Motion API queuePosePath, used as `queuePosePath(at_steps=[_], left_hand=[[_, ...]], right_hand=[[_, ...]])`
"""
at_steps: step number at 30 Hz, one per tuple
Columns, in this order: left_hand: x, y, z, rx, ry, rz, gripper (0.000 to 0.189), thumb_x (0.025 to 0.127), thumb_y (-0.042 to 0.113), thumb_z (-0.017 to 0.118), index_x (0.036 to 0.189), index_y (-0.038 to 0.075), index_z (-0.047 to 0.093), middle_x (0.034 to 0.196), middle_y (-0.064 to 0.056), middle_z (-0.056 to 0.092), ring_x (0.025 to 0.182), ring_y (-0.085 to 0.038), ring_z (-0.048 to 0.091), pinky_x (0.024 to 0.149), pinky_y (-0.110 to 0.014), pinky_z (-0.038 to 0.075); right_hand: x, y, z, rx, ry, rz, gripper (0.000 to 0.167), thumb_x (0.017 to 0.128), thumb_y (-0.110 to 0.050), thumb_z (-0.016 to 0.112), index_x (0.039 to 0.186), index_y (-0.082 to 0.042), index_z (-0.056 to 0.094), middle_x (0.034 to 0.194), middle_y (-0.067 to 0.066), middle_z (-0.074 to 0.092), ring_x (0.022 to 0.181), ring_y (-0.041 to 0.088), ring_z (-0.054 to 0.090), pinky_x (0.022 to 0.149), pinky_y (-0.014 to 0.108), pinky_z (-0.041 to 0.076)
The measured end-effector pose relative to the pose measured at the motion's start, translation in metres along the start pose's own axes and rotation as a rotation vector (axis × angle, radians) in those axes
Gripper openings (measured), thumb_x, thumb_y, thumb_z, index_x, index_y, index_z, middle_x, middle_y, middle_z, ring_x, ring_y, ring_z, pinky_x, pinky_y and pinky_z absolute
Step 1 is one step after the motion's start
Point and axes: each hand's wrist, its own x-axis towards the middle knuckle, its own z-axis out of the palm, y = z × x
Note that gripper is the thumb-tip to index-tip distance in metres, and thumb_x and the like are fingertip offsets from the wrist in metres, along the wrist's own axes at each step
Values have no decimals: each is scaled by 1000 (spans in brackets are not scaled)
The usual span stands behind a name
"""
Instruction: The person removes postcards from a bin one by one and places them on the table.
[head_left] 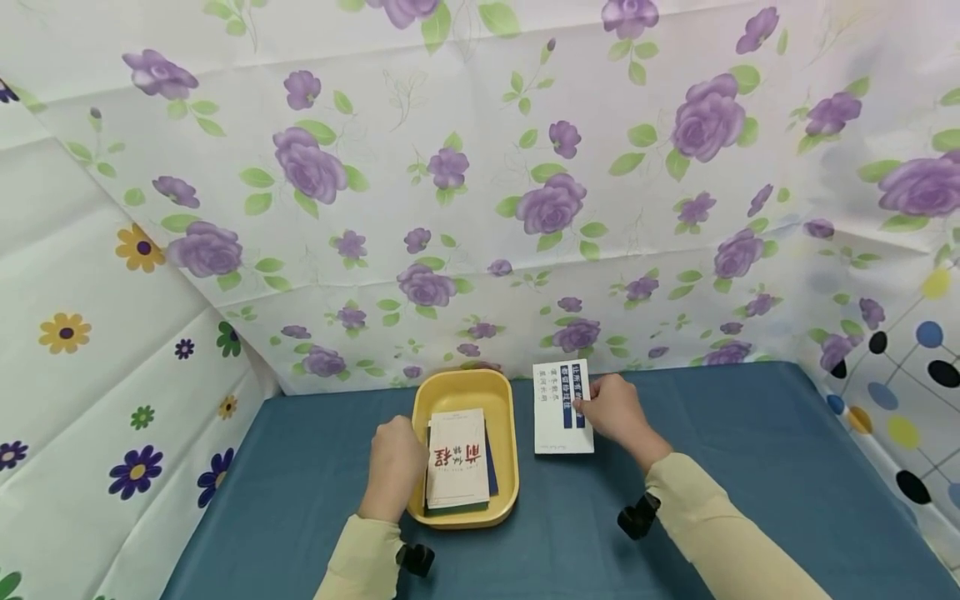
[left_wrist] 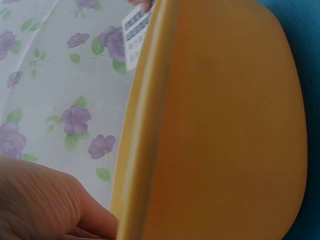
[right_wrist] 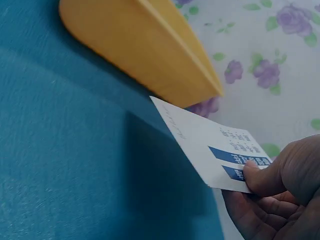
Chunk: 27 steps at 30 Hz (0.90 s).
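My right hand (head_left: 617, 408) pinches a white card (head_left: 551, 408) by its right side, thumb on the printed face and fingers beneath. The card carries dark blue bands and Chinese characters; in the right wrist view the card (right_wrist: 192, 135) is tilted above the cloth, its shadow below. At the left rim of a yellow plastic tray (head_left: 507, 417) my left hand (head_left: 395, 467) grips the edge with curled fingers. The left wrist view shows the tray's outer wall (left_wrist: 230, 120) up close. Inside the tray lies a cream booklet (head_left: 459, 458) with red characters, over dark blue and green ones.
A blue cloth (head_left: 315, 483) covers the table. Behind it hangs a white sheet with purple roses (head_left: 555, 204), close to the tray's far end. Patterned sheets (head_left: 67, 417) also enclose the left and right sides.
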Motion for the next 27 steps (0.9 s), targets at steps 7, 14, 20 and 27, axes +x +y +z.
queuePosePath(at_steps=[7,14,20,27], left_hand=[[-1,-2,1,3,2,-4,8,84,1,58,82,-5,63,59,-12,57,43,-18,55,34,-25,38],[-1,-2,2,-1,11,0,8,84,1,56,80,-4,62,58,-11,56,43,-18,55,33,-25,37],[-2,-1,3,5,12,11,9,84,0,55,82,-4,63,58,-11,55,43,-17,54,33,-24,36],[0,0,2,18,15,8,8,83,-1,56,83,-4,63,60,-12,57,45,-17,56,34,-24,36]], right_hand=[[1,12,13,-48,-54,22,37,83,-27,70,56,-12,49,51,1,53,44,14,50,41,27,37],[1,13,23,-72,-53,4,32,82,-24,71,58,-8,56,57,5,61,48,15,53,42,26,37],[4,15,33,-115,-44,-4,34,80,-25,73,57,-10,53,54,3,56,47,15,48,42,27,34],[8,18,40,-149,-9,5,36,76,-27,76,54,-11,53,53,4,57,47,16,48,42,27,34]])
